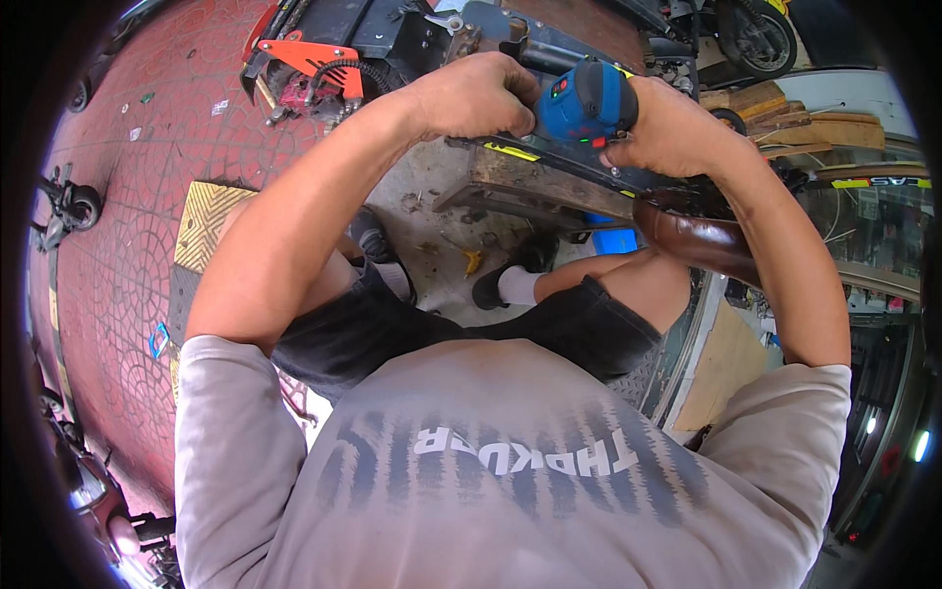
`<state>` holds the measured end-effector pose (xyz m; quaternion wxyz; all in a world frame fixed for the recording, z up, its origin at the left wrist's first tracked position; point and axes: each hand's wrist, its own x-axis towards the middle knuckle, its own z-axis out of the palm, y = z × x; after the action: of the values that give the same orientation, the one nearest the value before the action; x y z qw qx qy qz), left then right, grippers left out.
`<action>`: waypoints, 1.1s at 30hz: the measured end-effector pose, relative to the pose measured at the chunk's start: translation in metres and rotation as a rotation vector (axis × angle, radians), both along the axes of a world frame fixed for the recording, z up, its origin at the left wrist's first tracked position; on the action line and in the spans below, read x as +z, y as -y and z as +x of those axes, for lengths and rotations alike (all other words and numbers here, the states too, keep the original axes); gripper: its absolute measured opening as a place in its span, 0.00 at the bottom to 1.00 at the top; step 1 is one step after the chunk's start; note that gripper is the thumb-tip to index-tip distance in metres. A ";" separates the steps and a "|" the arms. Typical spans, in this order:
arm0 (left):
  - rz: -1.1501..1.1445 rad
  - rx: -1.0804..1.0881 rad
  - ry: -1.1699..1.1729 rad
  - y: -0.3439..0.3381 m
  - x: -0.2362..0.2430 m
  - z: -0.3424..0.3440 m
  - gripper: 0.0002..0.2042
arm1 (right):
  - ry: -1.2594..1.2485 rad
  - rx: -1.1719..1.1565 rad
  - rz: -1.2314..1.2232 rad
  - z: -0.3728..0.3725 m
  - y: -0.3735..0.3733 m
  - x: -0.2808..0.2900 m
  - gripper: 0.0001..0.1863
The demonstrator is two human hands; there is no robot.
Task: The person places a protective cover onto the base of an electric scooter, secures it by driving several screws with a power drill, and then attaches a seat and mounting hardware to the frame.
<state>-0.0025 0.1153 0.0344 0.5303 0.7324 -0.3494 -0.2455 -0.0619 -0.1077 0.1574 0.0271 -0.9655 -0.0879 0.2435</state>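
Note:
A blue and black cordless power tool [587, 101] with small lights on it is in front of me at the top. My right hand [669, 130] is closed around it from the right. Just left of the tool, my left hand [483, 96] has its fingers curled together, and whatever they hold is hidden. Both hands are over a dark metal frame [574, 157], which rests on a low wooden stand [525, 180]. The tool's working end cannot be seen.
An orange bracket [312, 61] juts from the frame's left end. A brown padded seat [702, 236] is by my right knee. Wooden planks [834, 133] are stacked at the right, beside a glass case [878, 221]. A yellow ramp [211, 221] stands on red paving [128, 324] at the left.

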 end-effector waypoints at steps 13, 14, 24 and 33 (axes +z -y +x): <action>-0.010 -0.033 -0.006 -0.001 -0.008 0.004 0.15 | 0.030 0.013 0.060 0.001 0.011 -0.012 0.24; -0.018 -0.033 0.000 0.000 -0.009 0.005 0.15 | 0.044 0.020 0.069 0.004 0.014 -0.011 0.23; 0.058 0.059 0.272 0.003 -0.001 -0.001 0.14 | 0.148 -0.117 -0.068 -0.004 -0.004 0.008 0.27; 0.018 0.098 0.151 0.010 -0.005 -0.008 0.16 | 0.131 -0.089 -0.063 -0.007 0.001 0.009 0.27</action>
<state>-0.0100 0.1053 0.0295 0.5071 0.7698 -0.3500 -0.1666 -0.0693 -0.1092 0.1661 0.0018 -0.9827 -0.0386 0.1809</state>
